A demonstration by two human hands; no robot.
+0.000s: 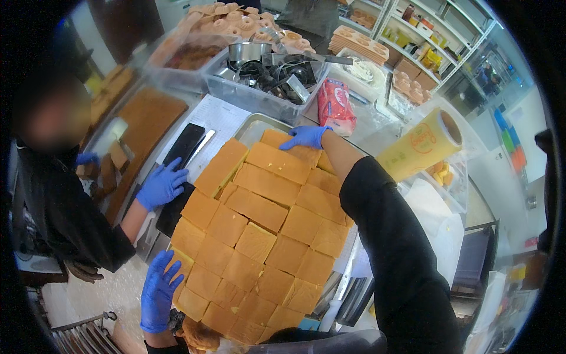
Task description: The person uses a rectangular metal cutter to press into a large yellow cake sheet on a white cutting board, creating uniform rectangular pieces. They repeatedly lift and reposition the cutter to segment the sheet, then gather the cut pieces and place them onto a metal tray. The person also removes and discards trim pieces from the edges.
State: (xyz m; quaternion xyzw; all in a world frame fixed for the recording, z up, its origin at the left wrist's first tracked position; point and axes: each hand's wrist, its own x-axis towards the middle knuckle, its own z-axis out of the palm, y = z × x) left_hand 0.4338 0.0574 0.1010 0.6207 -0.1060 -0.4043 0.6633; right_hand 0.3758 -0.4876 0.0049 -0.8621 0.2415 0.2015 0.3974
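Cut pieces of yellow sponge cake (252, 243) with brown tops lie side by side over a metal sheet tray (253, 121), whose bare far corner shows. My right hand (307, 137), in a blue glove, rests on a piece at the far edge; whether its fingers grip that piece I cannot tell. Along the near left edge of the cake my left hand (160, 292), gloved too, is raised with fingers apart and holds nothing. Left of the cake lie a black phone (188, 141) and a serrated knife blade (202, 148).
A co-worker's gloved hand (162, 185) reaches in beside the cake from the left. Beyond stand a plastic bin of metal molds (261, 99) and a red packet (336, 106). A yellow printed roll (420, 146) is at right. A white-handled knife (331, 312) lies near right.
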